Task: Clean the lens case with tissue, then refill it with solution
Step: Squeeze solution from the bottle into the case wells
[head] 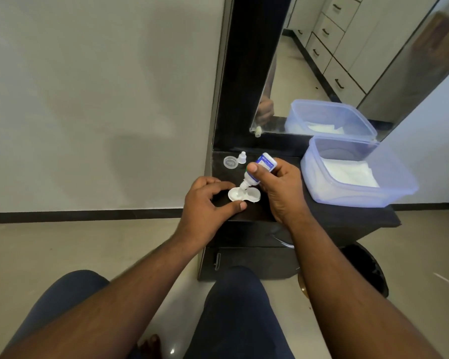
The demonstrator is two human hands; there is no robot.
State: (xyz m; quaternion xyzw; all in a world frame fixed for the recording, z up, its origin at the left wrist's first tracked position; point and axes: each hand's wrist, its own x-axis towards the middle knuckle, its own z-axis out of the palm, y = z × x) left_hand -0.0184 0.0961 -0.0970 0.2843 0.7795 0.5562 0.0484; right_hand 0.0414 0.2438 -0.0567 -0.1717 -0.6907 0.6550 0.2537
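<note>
A white two-well lens case [252, 196] lies open on the black dresser top [327, 213]. My left hand [205, 206] pinches its left end between thumb and fingers. My right hand [275, 187] grips a small white solution bottle [259, 171] with a blue label, tipped nozzle-down over the left well. A clear round case lid [230, 161] and the white bottle cap [242, 157] lie behind, near the mirror frame.
A translucent blue plastic box [399, 187] holding white tissues stands at the right of the dresser top. A mirror [335, 60] leans behind it, reflecting the box and drawers. A dark bin [368, 268] sits on the floor to the right. My knees are below.
</note>
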